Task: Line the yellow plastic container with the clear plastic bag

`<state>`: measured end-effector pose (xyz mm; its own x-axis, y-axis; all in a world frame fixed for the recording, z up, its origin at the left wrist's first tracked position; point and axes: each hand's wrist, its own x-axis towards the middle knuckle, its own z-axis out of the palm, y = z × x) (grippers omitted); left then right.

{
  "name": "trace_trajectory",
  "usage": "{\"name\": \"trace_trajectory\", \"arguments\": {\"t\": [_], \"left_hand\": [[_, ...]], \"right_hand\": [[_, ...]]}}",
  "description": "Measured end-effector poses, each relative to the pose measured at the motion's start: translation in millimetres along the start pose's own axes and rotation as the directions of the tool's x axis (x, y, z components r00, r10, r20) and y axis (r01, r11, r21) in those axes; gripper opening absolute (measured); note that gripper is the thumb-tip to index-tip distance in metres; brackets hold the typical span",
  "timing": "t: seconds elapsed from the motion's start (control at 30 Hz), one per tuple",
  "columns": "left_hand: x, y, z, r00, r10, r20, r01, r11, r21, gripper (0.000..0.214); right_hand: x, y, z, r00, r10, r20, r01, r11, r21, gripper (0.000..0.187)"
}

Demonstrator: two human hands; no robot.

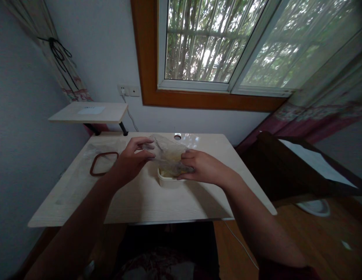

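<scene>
A clear plastic bag or film [167,149] is stretched between my two hands, above a small pale container [165,181] on the desk. My left hand [137,153] pinches the film's left side between thumb and fingers. On the right, my right hand [197,165] has its fingers curled over the film's edge, close to the container's rim. The film covers much of the container, so its contents are hard to make out; something yellowish shows through. Left of my left hand lies a reddish-brown rounded-square frame [102,163], perhaps a lid with a clear middle.
The light wooden desk [125,206] stands against the wall below a window. A small raised shelf [90,112] with a paper on it is at its back left. A cable hole [177,137] is at the back edge. Dark furniture [286,175] stands at the right.
</scene>
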<state>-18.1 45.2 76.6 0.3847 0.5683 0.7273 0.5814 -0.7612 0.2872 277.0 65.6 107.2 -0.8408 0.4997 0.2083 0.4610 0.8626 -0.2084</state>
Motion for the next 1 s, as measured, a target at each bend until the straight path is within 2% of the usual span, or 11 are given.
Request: {"name": "trace_trajectory", "arguments": {"t": [0.07, 0.13, 0.27, 0.37, 0.53, 0.63, 0.73, 0.83, 0.9, 1.0], "left_hand": [[-9.4, -4.7, -6.4, 0.999, -0.032, 0.012, 0.031, 0.999, 0.036, 0.008], [-20.6, -8.5, -12.0, 0.997, -0.072, 0.02, 0.07, 0.995, 0.074, 0.008], [-48.9, -10.9, -13.4, 0.968, -0.25, 0.023, 0.248, 0.967, 0.056, 0.041], [-74.3, -8.9, -6.5, 0.927, -0.361, 0.096, 0.358, 0.932, 0.052, 0.049], [-113.1, -5.7, 13.5, 0.937, -0.311, 0.16, 0.305, 0.95, 0.06, 0.045], [-127.8, -4.4, 27.7, 0.947, -0.272, 0.17, 0.261, 0.962, 0.08, 0.045], [-133.3, -3.2, 39.7, 0.965, -0.208, 0.162, 0.187, 0.973, 0.139, 0.036], [-130.6, 0.6, 46.0, 0.977, -0.152, 0.146, 0.119, 0.97, 0.214, 0.027], [-125.8, 7.0, 46.6, 0.979, -0.159, 0.127, 0.131, 0.971, 0.201, 0.029], [-116.1, 22.3, 45.3, 0.971, -0.225, 0.08, 0.22, 0.973, 0.064, 0.031]], "right_hand": [[-10.6, 8.8, 1.3, 1.0, -0.018, -0.018, 0.017, 0.998, -0.056, 0.014], [-23.7, 14.9, 1.0, 0.998, -0.017, -0.054, 0.013, 0.997, -0.076, 0.017], [-49.4, 17.0, 4.8, 0.996, 0.02, -0.092, -0.03, 0.993, -0.114, 0.023], [-63.6, 13.0, 14.4, 0.994, 0.046, -0.099, -0.057, 0.992, -0.113, 0.023], [-77.8, 5.6, 35.8, 0.989, 0.075, -0.131, -0.078, 0.997, -0.02, 0.02], [-82.9, 6.1, 52.1, 0.974, 0.112, -0.196, -0.114, 0.993, 0.002, 0.019], [-85.1, 10.6, 70.5, 0.934, 0.166, -0.315, -0.175, 0.984, -0.001, 0.019], [-83.2, 13.9, 86.1, 0.87, 0.22, -0.441, -0.217, 0.974, 0.057, 0.016], [-79.8, 13.9, 93.4, 0.828, 0.267, -0.494, -0.223, 0.963, 0.148, 0.011], [-73.1, 12.4, 102.0, 0.77, 0.346, -0.537, -0.21, 0.931, 0.299, 0.004]]}}
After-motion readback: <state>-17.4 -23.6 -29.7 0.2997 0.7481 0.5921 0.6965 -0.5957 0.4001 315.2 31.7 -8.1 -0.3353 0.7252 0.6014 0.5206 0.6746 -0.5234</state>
